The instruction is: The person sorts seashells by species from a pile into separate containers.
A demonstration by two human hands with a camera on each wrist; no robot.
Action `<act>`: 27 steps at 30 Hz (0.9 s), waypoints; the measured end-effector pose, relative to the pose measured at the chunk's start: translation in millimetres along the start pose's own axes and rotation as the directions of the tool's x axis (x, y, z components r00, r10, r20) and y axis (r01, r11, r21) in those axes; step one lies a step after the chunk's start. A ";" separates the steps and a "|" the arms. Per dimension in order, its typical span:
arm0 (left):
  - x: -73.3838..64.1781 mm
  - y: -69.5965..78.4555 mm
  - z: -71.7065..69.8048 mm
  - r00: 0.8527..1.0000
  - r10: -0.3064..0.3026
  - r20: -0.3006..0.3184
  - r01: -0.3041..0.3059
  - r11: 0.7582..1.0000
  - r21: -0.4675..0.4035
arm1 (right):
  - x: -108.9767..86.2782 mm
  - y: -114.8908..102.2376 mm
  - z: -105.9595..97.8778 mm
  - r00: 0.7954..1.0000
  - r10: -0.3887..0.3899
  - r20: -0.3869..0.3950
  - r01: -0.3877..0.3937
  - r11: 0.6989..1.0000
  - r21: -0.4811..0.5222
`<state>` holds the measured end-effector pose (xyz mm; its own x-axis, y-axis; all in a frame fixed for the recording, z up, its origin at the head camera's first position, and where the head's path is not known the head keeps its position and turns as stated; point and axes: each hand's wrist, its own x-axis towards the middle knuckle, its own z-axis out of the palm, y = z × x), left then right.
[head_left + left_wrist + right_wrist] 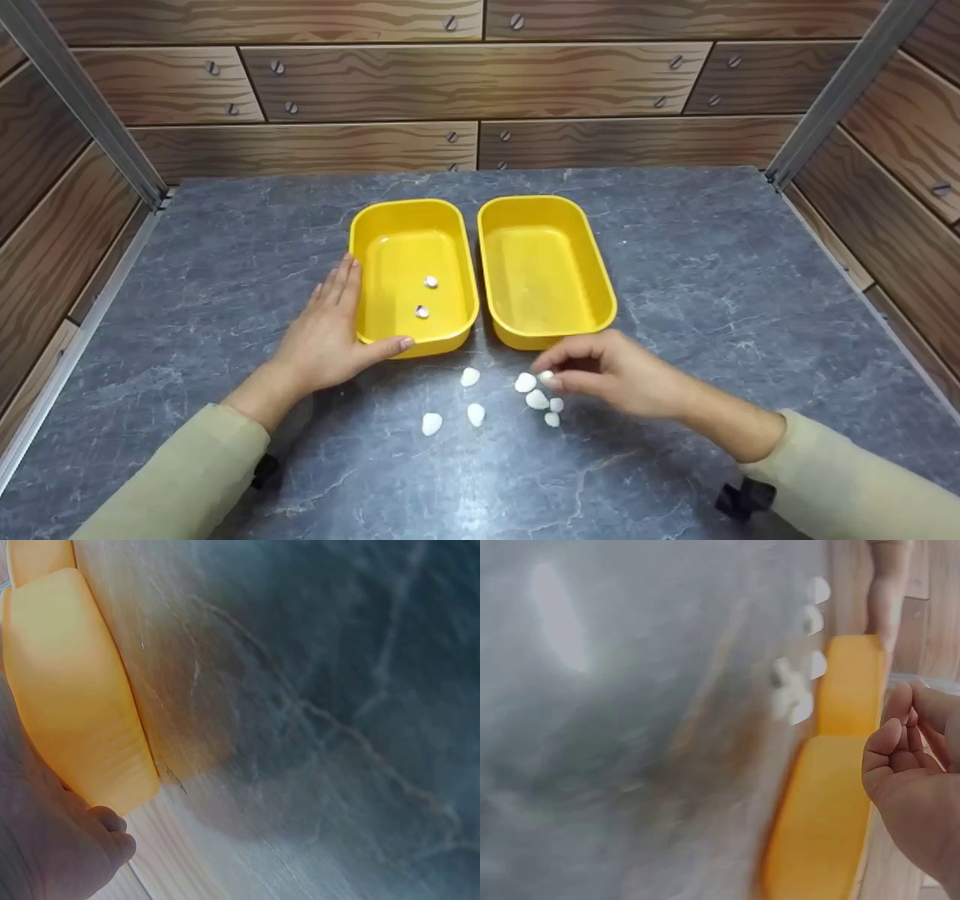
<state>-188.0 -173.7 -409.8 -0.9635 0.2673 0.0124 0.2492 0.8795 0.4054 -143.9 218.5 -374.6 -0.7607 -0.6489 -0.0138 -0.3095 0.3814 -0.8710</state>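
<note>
My right hand (626,375) pinches a small white shell (547,378) between thumb and forefinger, just in front of the right yellow tub (551,341). Close under those fingertips lies a cluster of white shells (537,399). My left hand (322,337) rests against the left yellow tub (416,210), fingers straight along its left side and thumb over the front rim. Inside this tub are two small shiny whitish pieces (430,282). In the right wrist view the right hand (919,772) has its fingertips drawn together; the held shell is hidden there.
More white shells, such as one shell (431,424), lie spread in front of the tubs on the dark marbled tabletop (697,247). Both tubs stand side by side with a narrow gap between them. Wood-patterned walls (480,82) enclose the back and sides.
</note>
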 end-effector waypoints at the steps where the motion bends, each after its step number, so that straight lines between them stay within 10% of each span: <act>1: 0.0 -0.1 0.0 1.000 -0.002 0.001 0.002 1.000 0.000 | 4.0 -5.0 0.5 1.000 -0.004 -0.005 0.004 1.000 0.013; 27: 0.2 0.2 -0.2 1.000 -0.007 0.004 0.007 1.000 -0.016 | 162.0 -54.2 22.1 0.976 -0.058 -0.211 0.047 0.997 -0.058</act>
<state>-188.1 -173.6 -409.5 -0.9649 0.2626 0.0054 0.2405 0.8752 0.4197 -237.7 78.2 -340.5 -0.8448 -0.5162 0.1407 -0.3774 0.3884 -0.8407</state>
